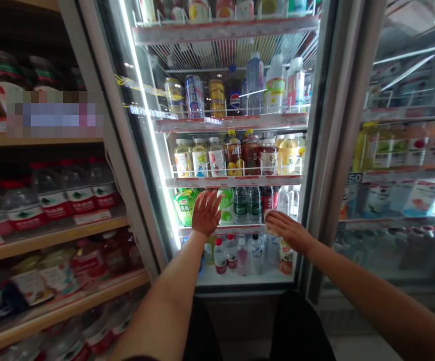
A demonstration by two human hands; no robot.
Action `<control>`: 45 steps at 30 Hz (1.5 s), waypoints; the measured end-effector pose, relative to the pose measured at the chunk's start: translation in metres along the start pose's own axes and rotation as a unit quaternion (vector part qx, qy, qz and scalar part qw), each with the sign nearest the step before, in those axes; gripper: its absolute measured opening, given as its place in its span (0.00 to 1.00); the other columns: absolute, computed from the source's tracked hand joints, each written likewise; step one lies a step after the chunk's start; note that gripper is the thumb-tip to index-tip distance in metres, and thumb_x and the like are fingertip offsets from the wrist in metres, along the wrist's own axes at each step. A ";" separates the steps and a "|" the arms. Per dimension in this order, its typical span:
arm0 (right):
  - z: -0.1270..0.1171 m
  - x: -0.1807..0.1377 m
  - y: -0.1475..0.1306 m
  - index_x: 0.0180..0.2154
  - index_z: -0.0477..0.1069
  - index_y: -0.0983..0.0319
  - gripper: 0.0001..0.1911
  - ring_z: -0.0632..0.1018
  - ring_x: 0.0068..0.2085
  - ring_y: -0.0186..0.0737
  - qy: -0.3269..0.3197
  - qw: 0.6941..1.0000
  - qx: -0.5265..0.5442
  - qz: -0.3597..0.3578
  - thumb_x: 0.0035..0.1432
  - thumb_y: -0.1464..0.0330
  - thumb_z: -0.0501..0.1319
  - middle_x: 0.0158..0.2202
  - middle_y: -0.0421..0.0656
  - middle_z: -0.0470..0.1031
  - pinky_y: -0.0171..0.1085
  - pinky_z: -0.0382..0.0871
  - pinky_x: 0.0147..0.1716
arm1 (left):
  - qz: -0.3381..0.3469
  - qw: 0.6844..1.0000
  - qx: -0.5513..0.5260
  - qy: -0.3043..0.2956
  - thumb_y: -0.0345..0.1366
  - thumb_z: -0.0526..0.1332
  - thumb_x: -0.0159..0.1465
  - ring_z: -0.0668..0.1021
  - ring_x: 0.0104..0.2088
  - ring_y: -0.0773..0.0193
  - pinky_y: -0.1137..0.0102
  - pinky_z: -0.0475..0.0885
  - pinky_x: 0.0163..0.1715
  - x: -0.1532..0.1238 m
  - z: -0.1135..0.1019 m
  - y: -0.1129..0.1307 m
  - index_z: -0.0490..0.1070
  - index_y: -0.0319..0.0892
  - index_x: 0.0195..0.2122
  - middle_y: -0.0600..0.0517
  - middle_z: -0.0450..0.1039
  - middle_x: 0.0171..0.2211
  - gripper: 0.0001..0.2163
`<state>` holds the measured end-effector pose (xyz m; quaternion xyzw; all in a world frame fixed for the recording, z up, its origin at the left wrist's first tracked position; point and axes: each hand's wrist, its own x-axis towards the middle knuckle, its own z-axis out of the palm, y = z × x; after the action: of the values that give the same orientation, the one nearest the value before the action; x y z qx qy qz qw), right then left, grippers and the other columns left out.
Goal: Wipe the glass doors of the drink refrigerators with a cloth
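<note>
While the fridge stands open, the L hand is held flat, fingers spread, against the green-label bottles nr the left end of the 3rd shelf. The R hand is curled at that shelf's front edge, towards the right end, below a red-label bottle; whether sth is gripped cannot be told. Judged best: the row is steadied w/ the flat palm, bottles are kept upright, and neighbours aren't knocked.

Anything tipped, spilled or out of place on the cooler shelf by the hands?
Nothing stands out. The bottles on that shelf stand upright, and no spill shows. The left hand is spread open before them; the right hand is at the shelf edge.
</note>
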<state>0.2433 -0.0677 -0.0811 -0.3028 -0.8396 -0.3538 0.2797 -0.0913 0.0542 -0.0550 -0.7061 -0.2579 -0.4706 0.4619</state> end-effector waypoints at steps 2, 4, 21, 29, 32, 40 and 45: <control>0.003 0.012 -0.004 0.60 0.67 0.63 0.22 0.66 0.66 0.48 0.002 1.000 0.006 -0.008 0.67 0.77 0.52 0.61 0.51 0.71 0.55 0.67 0.62 | -0.001 1.000 0.003 -0.002 0.37 0.55 0.68 0.48 0.71 0.55 0.53 0.46 0.70 0.000 0.000 0.000 0.44 0.45 0.71 0.49 0.55 0.68 0.32; 0.005 0.025 -0.008 0.60 0.67 0.64 0.22 0.63 0.67 0.48 0.022 1.000 -0.001 0.021 0.67 0.76 0.52 0.61 0.51 0.70 0.54 0.65 0.64 | -0.001 1.000 0.005 -0.002 0.37 0.55 0.68 0.48 0.71 0.54 0.53 0.46 0.71 0.000 0.000 0.000 0.44 0.45 0.71 0.49 0.54 0.68 0.32; 0.013 0.103 -0.021 0.60 0.67 0.64 0.24 0.61 0.68 0.47 0.044 0.998 0.034 0.008 0.65 0.78 0.52 0.62 0.52 0.69 0.55 0.63 0.64 | -0.018 0.999 -0.005 -0.028 0.38 0.54 0.69 0.48 0.71 0.56 0.54 0.44 0.71 -0.003 0.001 -0.001 0.51 0.48 0.70 0.50 0.54 0.68 0.28; 0.002 0.140 -0.009 0.60 0.68 0.63 0.22 0.61 0.68 0.46 0.059 0.998 0.022 0.004 0.66 0.76 0.53 0.62 0.51 0.69 0.53 0.61 0.65 | -0.012 1.000 -0.021 -0.013 0.38 0.54 0.69 0.47 0.71 0.56 0.54 0.44 0.71 -0.002 0.001 -0.001 0.47 0.47 0.71 0.50 0.54 0.68 0.30; 0.000 0.146 -0.006 0.61 0.67 0.63 0.22 0.59 0.69 0.46 0.085 0.995 0.009 0.048 0.67 0.75 0.52 0.64 0.51 0.67 0.55 0.59 0.66 | -0.014 0.999 -0.028 -0.019 0.38 0.54 0.69 0.47 0.71 0.56 0.55 0.44 0.71 -0.002 0.000 0.000 0.48 0.47 0.71 0.50 0.55 0.68 0.29; -0.004 0.163 -0.007 0.61 0.67 0.63 0.21 0.60 0.69 0.47 0.099 0.994 -0.003 0.054 0.68 0.73 0.52 0.64 0.50 0.66 0.54 0.58 0.66 | -0.019 0.999 -0.018 -0.032 0.39 0.54 0.70 0.46 0.71 0.57 0.56 0.42 0.71 -0.004 -0.001 0.000 0.52 0.47 0.70 0.50 0.56 0.68 0.27; -0.004 0.172 -0.008 0.60 0.68 0.62 0.21 0.61 0.68 0.45 0.063 0.998 0.016 0.012 0.68 0.74 0.52 0.63 0.48 0.69 0.53 0.58 0.67 | -0.020 0.999 -0.007 -0.036 0.40 0.52 0.70 0.47 0.71 0.56 0.55 0.44 0.70 -0.005 0.000 0.001 0.50 0.46 0.70 0.50 0.56 0.68 0.27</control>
<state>0.1249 -0.0220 0.0358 -0.2852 -0.8222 -0.3557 0.3408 -0.0929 0.0539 -0.0595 -0.7208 -0.2845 -0.4560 0.4378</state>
